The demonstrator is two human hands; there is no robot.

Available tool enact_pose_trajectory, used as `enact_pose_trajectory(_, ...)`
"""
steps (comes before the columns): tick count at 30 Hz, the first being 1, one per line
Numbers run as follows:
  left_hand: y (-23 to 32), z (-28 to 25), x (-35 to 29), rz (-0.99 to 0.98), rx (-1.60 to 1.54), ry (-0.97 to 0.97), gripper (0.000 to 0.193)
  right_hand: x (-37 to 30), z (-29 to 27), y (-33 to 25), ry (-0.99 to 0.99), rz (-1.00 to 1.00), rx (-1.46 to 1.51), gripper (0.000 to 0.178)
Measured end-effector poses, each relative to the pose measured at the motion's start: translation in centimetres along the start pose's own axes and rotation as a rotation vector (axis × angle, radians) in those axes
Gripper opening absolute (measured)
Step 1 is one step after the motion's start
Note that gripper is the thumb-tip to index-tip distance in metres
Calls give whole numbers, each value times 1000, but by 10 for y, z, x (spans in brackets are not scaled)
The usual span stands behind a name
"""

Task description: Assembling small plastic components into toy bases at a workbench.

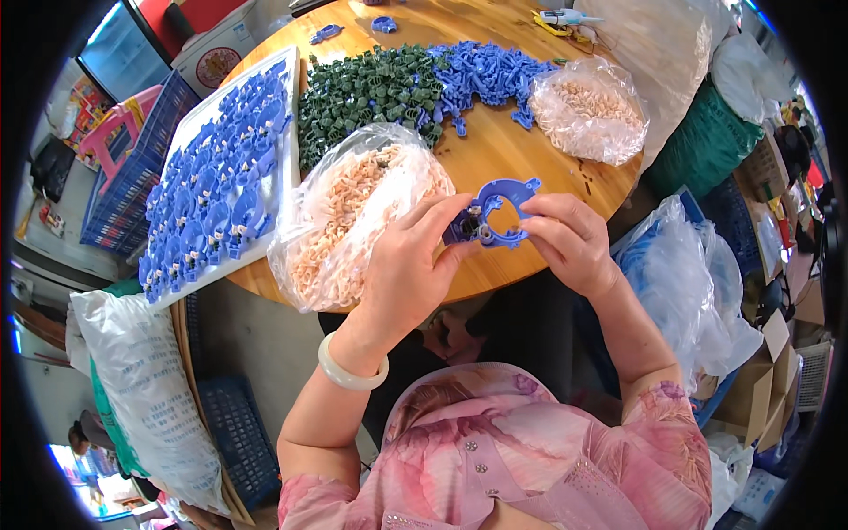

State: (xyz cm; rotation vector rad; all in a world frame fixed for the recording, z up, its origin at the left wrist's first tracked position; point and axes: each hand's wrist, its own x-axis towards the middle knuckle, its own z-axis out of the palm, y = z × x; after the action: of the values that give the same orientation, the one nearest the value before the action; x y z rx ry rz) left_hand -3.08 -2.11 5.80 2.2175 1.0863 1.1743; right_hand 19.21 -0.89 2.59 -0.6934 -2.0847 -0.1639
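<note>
Over the wooden table (499, 150), left hand (406, 256) and right hand (572, 243) pinch opposite sides of one blue ring-shaped part (510, 187).

The location is a small assembly workshop: green parts (371, 97) and blue parts (481, 75) are heaped toward the far edge of the wooden surface (499, 150), a tray (284, 190) of blue housings (212, 181) overhangs its left edge, and crates (231, 433) and sacks (155, 397) stand nearby.

A tray (291, 97) of housings (208, 168) is overhanging the left of the table (495, 146), plastic parts (380, 97) are lying toward its back, one bag (353, 208) is sitting at its front, another bag (590, 115) at its right (a single housing (485, 201) is being held above its front).
</note>
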Motion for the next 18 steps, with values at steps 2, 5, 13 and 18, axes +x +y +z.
enact_pose_trajectory(2, -1, -1, 2, 33, 44, 12, 44, 4, 1, 2, 15, -47, -37, 29)
enact_pose_trajectory(5, -4, -9, 5, 95, 120, 2, 44, 12, 5, 2, 36, -64, -28, 30)
enact_pose_trajectory(13, -8, -39, 9, 204, 208, 42, 42, 15, 13, -5, 172, 233, 100, 39)
enact_pose_trajectory(18, -37, -107, 29, 159, 434, 140, 39, 12, 15, -17, -135, 499, 204, 42)
